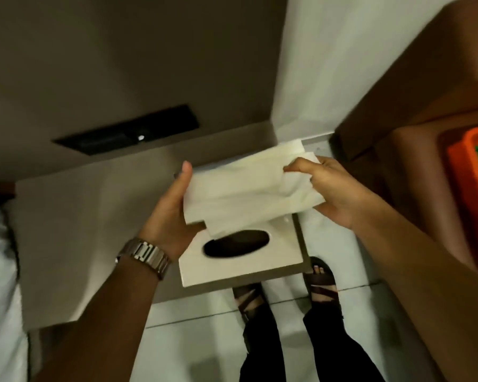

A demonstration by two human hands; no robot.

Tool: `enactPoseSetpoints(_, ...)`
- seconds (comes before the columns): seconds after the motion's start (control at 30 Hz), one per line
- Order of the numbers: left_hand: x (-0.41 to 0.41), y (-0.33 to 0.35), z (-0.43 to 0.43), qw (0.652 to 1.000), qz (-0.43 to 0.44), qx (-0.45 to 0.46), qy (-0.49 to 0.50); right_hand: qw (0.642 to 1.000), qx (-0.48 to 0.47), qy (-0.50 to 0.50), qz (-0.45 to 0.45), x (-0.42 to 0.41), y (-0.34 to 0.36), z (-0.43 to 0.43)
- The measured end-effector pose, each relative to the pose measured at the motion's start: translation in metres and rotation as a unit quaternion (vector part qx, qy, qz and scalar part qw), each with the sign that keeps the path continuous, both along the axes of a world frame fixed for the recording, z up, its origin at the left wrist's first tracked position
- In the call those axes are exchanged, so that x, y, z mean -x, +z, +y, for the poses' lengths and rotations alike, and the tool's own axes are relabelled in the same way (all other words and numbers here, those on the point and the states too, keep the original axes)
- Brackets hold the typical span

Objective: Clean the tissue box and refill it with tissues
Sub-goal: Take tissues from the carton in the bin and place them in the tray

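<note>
Beside a pale bench [80, 216], a white tissue box [232, 268] is propped by the left hand [169, 216] while a folded tissue stack [246, 188], gripped by fingers [293, 168] of both hands, is held above its empty-looking oval slot [236, 243], so refilling seems barely begun.

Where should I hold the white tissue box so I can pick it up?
Hold the tissue box by its two long side edges, coming down from above with one hand. The top is flat with a dark oval hole in the middle, so there's nothing to pinch there. Right now the tissues held by the left hand and right hand cover its far end.
</note>
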State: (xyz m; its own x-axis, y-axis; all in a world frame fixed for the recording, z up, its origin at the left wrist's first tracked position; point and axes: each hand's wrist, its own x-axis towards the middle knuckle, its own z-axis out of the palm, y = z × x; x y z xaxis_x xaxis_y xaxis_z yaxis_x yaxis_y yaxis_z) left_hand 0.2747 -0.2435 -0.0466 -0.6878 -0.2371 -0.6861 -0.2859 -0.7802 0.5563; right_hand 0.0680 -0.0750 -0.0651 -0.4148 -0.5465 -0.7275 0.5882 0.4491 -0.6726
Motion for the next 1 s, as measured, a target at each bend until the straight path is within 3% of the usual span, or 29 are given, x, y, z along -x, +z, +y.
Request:
enactPoseSetpoints(0.23, -0.009, -0.047, -0.029, 0.971, -0.158, 0.175, 0.040, 0.999, -0.044, -0.005, 0.019, -0.019, -0.037, -0.060)
enactPoseSetpoints(0.37, -0.006, -0.080, -0.038, 0.942, -0.215, 0.252, 0.059, 0.985, -0.099, 0.095, 0.108, -0.019, -0.056, -0.072)
enactPoseSetpoints(0.53, 0.000, -0.108, -0.039, 0.884, -0.309, 0.350, 0.024, 0.937, -0.173, 0.161, 0.260, -0.024, -0.069, -0.078)
enactPoseSetpoints(0.77, 0.010, -0.110, -0.031, 0.826, -0.366, 0.428, -0.014, 0.898, -0.215, 0.174, 0.342, -0.024, -0.081, -0.079)
enactPoseSetpoints(1.0, 0.016, -0.115, -0.028, 0.807, -0.398, 0.435, -0.030, 0.878, -0.242, 0.164, 0.380, -0.023, -0.089, -0.078)
